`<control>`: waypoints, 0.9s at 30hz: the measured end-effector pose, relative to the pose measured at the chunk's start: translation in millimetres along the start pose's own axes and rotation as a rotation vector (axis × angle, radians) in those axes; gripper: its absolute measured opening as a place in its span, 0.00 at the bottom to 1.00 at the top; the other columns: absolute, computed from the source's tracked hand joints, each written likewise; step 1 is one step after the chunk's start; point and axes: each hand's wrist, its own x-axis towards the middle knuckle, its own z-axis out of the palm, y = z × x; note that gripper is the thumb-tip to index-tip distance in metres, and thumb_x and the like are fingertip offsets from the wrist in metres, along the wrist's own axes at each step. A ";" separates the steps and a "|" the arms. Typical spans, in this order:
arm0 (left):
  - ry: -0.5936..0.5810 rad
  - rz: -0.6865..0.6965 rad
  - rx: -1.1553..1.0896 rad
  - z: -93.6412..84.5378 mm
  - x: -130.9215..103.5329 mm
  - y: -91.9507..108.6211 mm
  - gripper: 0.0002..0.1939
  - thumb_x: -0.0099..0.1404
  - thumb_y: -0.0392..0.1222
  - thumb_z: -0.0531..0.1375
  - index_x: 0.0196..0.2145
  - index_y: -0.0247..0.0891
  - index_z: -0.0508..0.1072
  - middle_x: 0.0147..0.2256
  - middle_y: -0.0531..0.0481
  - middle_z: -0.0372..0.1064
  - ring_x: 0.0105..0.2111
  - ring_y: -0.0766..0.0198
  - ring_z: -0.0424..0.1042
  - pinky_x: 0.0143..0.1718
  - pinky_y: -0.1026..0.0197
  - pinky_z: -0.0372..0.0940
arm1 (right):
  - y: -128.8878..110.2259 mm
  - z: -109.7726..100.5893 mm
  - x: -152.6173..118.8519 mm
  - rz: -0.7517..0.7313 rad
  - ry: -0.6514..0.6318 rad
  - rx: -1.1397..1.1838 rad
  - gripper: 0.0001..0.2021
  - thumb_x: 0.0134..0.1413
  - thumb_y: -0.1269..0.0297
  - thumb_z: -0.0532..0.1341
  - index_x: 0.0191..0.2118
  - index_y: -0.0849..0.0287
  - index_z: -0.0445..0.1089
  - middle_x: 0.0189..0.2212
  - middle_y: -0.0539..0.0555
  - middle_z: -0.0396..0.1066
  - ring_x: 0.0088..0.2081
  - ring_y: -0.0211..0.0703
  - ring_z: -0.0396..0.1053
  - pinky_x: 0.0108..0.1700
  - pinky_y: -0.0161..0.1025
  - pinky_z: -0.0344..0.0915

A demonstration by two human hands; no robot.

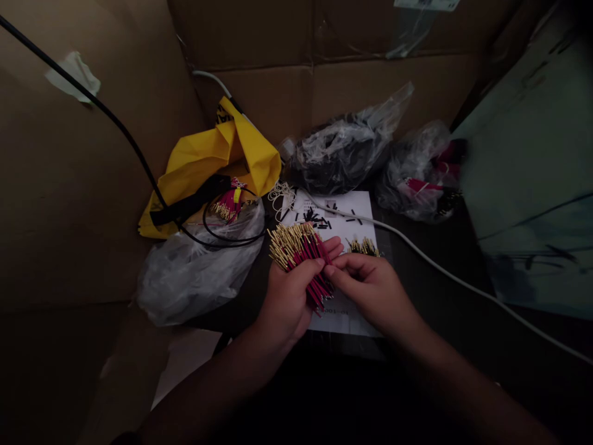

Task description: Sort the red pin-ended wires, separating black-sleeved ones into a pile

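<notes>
So my left hand [290, 296] is wrapped around a fat bundle of red wires [308, 259], over the printed sheet [356, 324], gold tips fanned out, probably so single ones are easy to reach; my right hand [370, 278] has thumb and finger pinched at the bundle's edge, can't tell if on a wire; small black pieces [317, 218] lie loose on the sheet, likely for easy grabbing.
</notes>
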 end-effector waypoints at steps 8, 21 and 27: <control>0.029 0.002 0.047 1.1 -0.7 0.7 0.22 0.58 0.31 0.62 0.51 0.35 0.75 0.42 0.42 0.79 0.51 0.49 0.74 0.56 0.46 0.66 | -2.2 0.5 -2.5 -0.070 0.093 -0.091 0.08 0.54 0.61 0.64 0.29 0.59 0.75 0.20 0.47 0.66 0.23 0.34 0.59 0.26 0.34 0.57; 0.196 0.044 -0.032 -0.1 6.7 7.5 0.24 0.55 0.30 0.63 0.51 0.36 0.71 0.34 0.46 0.79 0.39 0.53 0.79 0.48 0.48 0.71 | -9.0 -1.4 -11.5 -0.176 0.214 -0.328 0.11 0.57 0.59 0.62 0.29 0.59 0.75 0.17 0.46 0.65 0.20 0.33 0.59 0.24 0.33 0.55; 0.247 0.074 -0.082 -17.7 11.3 27.3 0.31 0.56 0.26 0.60 0.57 0.36 0.66 0.32 0.44 0.79 0.37 0.56 0.80 0.49 0.50 0.72 | -1.1 -8.9 -6.6 -0.142 0.300 -1.063 0.12 0.58 0.59 0.59 0.27 0.57 0.74 0.20 0.51 0.71 0.21 0.37 0.64 0.24 0.37 0.46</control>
